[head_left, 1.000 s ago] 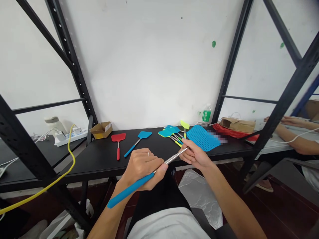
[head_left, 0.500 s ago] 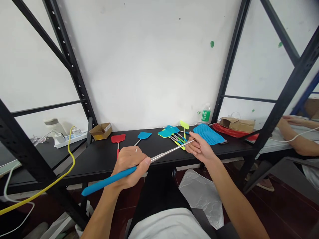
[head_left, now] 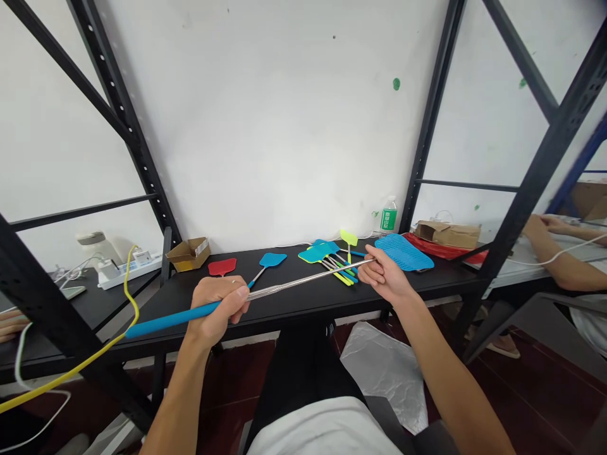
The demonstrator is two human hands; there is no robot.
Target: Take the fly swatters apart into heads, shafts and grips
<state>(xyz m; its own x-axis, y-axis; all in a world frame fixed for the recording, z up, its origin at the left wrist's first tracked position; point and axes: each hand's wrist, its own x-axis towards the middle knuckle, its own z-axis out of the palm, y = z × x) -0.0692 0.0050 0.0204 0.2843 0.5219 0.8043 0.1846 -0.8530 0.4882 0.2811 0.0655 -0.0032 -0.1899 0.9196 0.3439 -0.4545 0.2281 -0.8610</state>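
Observation:
My left hand is closed around the blue handle of a telescopic fly swatter. Its silver rod stretches up and right to the blue mesh head. My right hand pinches the rod just below that head. The swatter hangs above the front of the black table. On the table behind it lie a red swatter, a blue swatter and a pile of several blue and yellow-green swatters.
A small open cardboard box sits at the table's back left, a green-labelled bottle at the back right. Black rack posts frame both sides. A yellow cable hangs at left. Another person's arms rest on the table at right.
My left hand has pulled the handle down and left while the right hand stayed near the head, so the silver rod has lengthened. The view has shifted slightly.

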